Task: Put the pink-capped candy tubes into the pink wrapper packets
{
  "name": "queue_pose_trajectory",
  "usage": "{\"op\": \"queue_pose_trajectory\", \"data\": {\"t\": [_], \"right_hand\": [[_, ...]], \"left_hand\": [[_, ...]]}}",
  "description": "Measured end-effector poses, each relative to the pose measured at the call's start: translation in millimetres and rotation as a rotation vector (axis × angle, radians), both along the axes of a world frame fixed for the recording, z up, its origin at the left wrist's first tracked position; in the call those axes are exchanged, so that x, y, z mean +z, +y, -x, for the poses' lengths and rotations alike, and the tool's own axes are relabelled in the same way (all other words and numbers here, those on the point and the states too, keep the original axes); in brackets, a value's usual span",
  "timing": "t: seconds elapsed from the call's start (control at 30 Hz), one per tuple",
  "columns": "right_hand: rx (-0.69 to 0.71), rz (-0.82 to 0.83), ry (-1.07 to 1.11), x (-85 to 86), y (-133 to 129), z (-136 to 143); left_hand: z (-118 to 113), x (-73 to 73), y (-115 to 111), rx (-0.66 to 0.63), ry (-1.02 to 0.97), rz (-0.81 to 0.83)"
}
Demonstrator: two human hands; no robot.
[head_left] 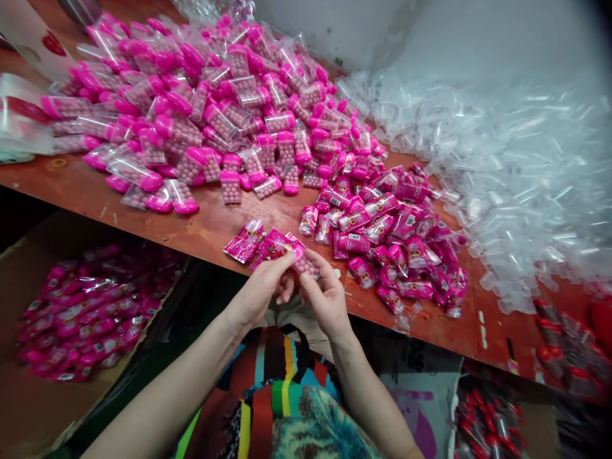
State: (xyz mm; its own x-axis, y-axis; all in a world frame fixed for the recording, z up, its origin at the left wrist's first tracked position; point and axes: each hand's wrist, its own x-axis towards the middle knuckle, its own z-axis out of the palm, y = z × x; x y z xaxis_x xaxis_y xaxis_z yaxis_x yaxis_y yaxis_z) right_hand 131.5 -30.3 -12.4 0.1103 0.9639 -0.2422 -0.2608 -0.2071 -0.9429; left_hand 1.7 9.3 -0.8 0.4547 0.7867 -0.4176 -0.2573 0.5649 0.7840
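Two bare hands work at the near edge of the red-brown surface (210, 231). The left hand (258, 287) and right hand (327, 299) hold a small transparent container of pink balls (306, 263) between them, the fingers of both narrowed to a pinch: the left on its upper-left side, the right around its lower-right part. This opposed grip probably steadies the small body while leaving its face visible. Its long axis runs obliquely, the ball-filled end pointing down and to the right, toward the right thumb; the other end points up and to the left, beside pink printed film (293, 241). Whether the film encloses the container, and where any cap lies, cannot be told. Flat printed packets (243, 243) lie just beyond the left hand, presumably for short reach. The pink-capped containers (229, 124) form a heap farther back, the wrapped pink packets (406, 236) another to the right, and the clear plastic pieces (516, 166) a third beyond, an arrangement that seems to keep the kinds separate.
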Motion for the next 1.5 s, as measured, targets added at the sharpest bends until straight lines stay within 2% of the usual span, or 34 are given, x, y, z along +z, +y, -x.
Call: {"op": "queue_pose_trajectory", "data": {"t": [0.23, 0.37, 0.5, 0.67, 0.8, 0.93, 1.07, 1.17, 1.27, 1.37, 1.5], "right_hand": [[-0.184, -0.007, 0.332, -11.0, 10, -23], [-0.129, 0.046, 0.345, -11.9, 11, -30], [-0.082, 0.04, 0.396, -9.4, 7, -31], [-0.03, 0.011, 0.48, -9.4, -4, -42], [-0.08, 0.046, 0.442, -14.2, -15, -50], [-0.16, 0.027, 0.44, -18.1, -19, -50], [-0.197, -0.006, 0.531, -20.1, -24, -53], [-0.239, -0.033, 0.562, -20.5, -36, -61], [-0.234, -0.093, 0.462, -17.2, -54, -68], [-0.206, -0.159, 0.321, -6.4, -72, -68], [-0.194, -0.25, 0.235, 14.6, -93, -52]], "left_hand": [[-2, 0.5, 4, 0.083, -0.097, 0.192], [-2, 0.2, 7, 0.15, -0.079, 0.226], [-7, 1.0, 9, 0.194, 0.027, 0.211], [-11, 0.0, 10, 0.228, 0.213, 0.026], [-19, -2.2, 14, 0.074, 0.386, -0.204], [-37, -9.7, 13, -0.085, 0.494, -0.32], [-50, -16.4, 6, -0.081, 0.517, -0.333], [-46, -12.0, -3, -0.047, 0.4, -0.261], [-32, -1.9, -16, -0.056, 0.201, -0.157], [-21, 7.3, -34, -0.018, 0.112, -0.088], [-18, 17.1, -61, 0.032, 0.029, -0.07]]}}
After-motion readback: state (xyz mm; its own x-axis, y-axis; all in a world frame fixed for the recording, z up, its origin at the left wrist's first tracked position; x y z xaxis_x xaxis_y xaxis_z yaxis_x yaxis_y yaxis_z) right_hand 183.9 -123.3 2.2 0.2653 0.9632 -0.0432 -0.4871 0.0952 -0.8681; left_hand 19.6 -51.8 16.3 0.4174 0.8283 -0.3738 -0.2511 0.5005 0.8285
